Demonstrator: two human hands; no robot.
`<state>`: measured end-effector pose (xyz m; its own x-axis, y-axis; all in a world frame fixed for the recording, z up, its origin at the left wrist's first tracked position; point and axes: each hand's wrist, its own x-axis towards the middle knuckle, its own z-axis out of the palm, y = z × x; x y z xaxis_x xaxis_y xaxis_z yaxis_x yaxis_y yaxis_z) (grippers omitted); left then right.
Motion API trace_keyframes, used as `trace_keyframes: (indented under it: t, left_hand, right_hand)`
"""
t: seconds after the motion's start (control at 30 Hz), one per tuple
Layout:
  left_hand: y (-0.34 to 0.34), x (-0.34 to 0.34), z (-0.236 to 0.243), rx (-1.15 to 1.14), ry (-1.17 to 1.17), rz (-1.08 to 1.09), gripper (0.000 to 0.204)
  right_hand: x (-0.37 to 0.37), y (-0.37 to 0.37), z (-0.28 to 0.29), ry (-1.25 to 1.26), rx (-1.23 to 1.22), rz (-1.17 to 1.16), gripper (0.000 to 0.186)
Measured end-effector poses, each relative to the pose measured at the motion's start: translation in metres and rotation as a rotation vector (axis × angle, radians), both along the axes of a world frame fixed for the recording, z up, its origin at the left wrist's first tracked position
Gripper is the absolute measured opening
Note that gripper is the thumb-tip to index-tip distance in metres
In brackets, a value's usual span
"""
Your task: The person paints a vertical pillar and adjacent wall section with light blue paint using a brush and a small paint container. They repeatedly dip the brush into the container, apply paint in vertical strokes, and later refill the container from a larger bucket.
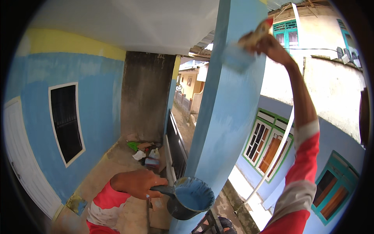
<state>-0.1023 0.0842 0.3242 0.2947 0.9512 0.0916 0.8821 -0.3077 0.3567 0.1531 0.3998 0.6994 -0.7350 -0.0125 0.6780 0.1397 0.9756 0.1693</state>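
A black dipper (180, 208) with blue paint inside is in my left hand (140, 184), whose fingers are closed round its handle. Dried paint streaks its rim. Higher up, my right hand (269, 47) grips a paintbrush (259, 34) with a pale handle and a red end. The bristles are blurred and blue, and they are against the upper part of a light-blue pillar (218, 117). The dipper hangs in front of the pillar's lower part.
At left stands a blue wall (101, 89) with a white-framed window (67, 123) and a white door (29, 156). Bags and scraps (150, 154) lie on the floor by a dark wall (146, 89). A black railing (177, 144) meets the pillar. Neighbouring houses stand at right.
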Motion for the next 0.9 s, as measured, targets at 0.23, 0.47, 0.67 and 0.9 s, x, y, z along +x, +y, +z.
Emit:
trace_keyframes:
  t: [0.23,0.47,0.67,0.9]
  left_hand:
    - [-0.024,-0.006,0.025,-0.085,-0.003,0.156,0.032]
    - [-0.011,-0.009,0.032,-0.011,0.069,0.128,0.038]
    - [-0.02,-0.017,0.029,-0.039,-0.051,0.189,0.027]
    - [-0.003,-0.019,0.026,-0.148,-0.01,0.129,0.031]
  right_hand:
    - [0.005,-0.011,0.14,0.614,0.413,0.057,0.038]
    - [0.021,0.056,0.093,0.745,0.848,0.001,0.027]
    - [0.038,0.015,-0.036,0.557,0.564,0.191,0.021]
    - [0.078,0.086,0.161,0.451,0.182,0.06,0.026]
